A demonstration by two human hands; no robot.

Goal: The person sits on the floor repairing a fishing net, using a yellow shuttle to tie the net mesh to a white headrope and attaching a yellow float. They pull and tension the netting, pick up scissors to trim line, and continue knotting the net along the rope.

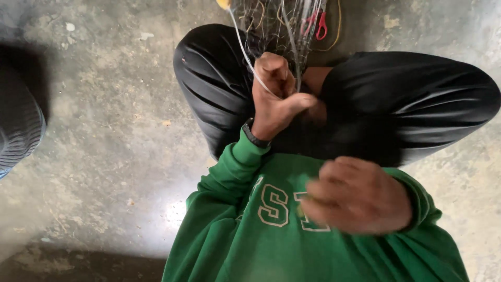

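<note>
two hands up: my left hand (pixel 276 96) pinches a white cord (pixel 245 52) at the fine net (pixel 282 23) over my knees; right hand (pixel 357 196) blurred, grip unclear. net looks partly worked, most remains.

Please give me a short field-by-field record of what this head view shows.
setting: person seated cross-legged on a bare concrete floor
clothing: green sweatshirt, black trousers
left hand: closed on a white cord and thin net strands, dark wristband at the wrist
right hand: blurred, close to the chest, closed; whether it holds anything cannot be told
other things: red-handled scissors near the net at the top edge; dark ribbed object at the left edge
</note>
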